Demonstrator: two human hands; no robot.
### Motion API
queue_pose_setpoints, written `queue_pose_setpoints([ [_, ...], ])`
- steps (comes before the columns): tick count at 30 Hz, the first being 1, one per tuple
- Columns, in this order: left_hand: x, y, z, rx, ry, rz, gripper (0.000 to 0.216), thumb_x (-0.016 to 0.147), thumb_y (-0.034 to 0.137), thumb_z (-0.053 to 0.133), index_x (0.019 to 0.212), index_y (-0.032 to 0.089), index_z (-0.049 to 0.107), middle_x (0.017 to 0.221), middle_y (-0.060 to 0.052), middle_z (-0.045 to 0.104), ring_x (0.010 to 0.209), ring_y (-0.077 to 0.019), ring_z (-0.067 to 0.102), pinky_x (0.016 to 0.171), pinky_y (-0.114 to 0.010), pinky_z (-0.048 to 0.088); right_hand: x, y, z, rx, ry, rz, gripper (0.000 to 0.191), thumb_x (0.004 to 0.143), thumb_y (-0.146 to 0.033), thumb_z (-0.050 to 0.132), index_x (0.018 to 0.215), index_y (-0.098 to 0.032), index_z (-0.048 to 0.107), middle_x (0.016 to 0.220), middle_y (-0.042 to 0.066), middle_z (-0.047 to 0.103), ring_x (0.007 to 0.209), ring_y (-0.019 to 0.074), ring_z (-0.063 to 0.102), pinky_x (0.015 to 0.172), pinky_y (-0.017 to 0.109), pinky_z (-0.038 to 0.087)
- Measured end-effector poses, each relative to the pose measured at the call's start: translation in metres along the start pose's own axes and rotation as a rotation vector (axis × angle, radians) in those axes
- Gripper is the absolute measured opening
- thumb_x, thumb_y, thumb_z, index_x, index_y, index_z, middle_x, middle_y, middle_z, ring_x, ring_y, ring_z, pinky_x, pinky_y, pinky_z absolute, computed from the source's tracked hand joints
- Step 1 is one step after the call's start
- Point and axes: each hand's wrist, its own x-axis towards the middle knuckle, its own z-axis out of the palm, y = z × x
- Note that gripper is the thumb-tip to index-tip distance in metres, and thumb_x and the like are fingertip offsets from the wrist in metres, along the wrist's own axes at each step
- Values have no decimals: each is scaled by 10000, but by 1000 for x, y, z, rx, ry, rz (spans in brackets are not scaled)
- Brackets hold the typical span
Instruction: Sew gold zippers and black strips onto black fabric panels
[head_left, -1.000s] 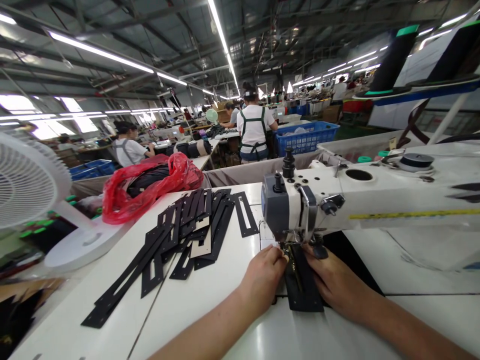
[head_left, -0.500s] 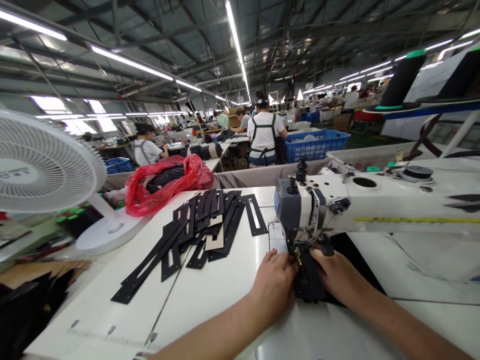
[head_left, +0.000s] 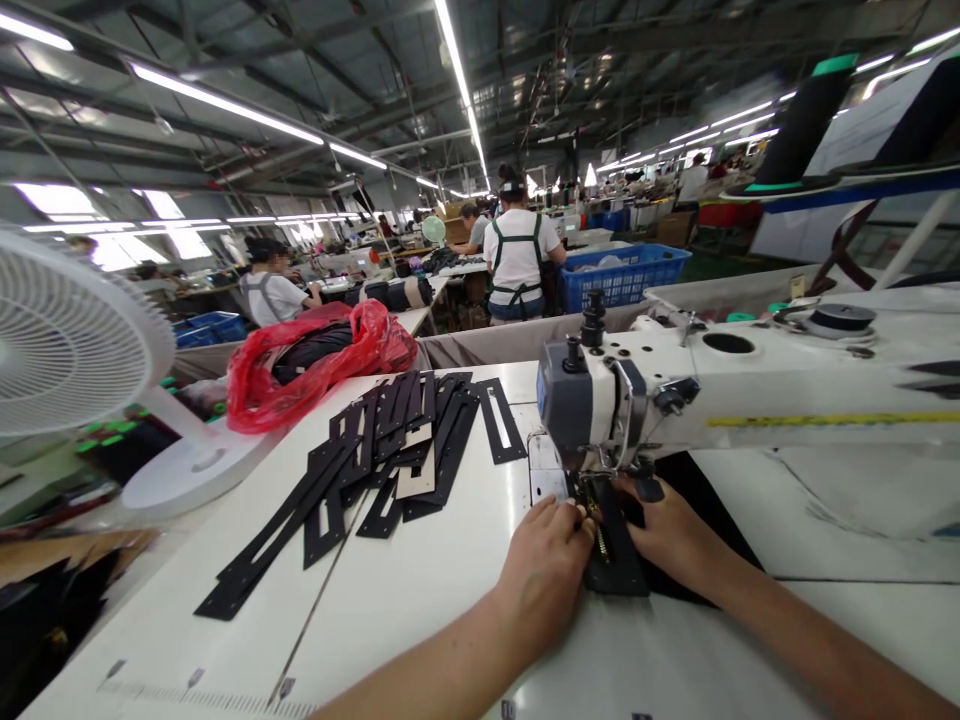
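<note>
Near the tabletop's [head_left: 420, 600] front edge, the left hand [head_left: 546, 570] and right hand [head_left: 671, 535] press a black strip [head_left: 616, 560] flat from either side, fingers together on it. It lies under the sewing machine [head_left: 600, 410]. Farther left, a pile of black strips [head_left: 375, 460], then a red bag [head_left: 315, 365].

The table [head_left: 420, 600] is white, and so are the fan [head_left: 67, 335] and the machine [head_left: 750, 385], which has a grey head and a yellow tape stripe. The strips [head_left: 375, 450] are black. The bag [head_left: 315, 365] is red, the crate [head_left: 626, 275] blue.
</note>
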Motion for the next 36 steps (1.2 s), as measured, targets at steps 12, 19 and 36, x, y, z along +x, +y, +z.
queue_pose_setpoints([
  [12,3,2,-7,25,-42,7,200,881,139,446,994,124,610,918,-100,592,843,-221,553,751,-387,523,0,-2,2,-66,-9,24,180,749,-253,476,822,-172,619,919,85,624,896,218,558,795,332,452],
  [19,4,1,-9,50,-119,0,225,866,123,452,1045,128,588,971,-96,577,880,-226,546,778,-391,508,-2,-1,6,-225,-14,97,155,756,-261,501,794,-163,615,887,95,633,888,244,554,772,351,418],
  [36,-9,1,-15,11,-85,95,252,850,118,483,1082,103,581,1104,-100,626,1010,-196,593,964,-353,465,-37,-17,-6,-292,42,-106,212,797,-178,503,930,-188,667,1073,83,639,1035,220,571,893,362,468],
])
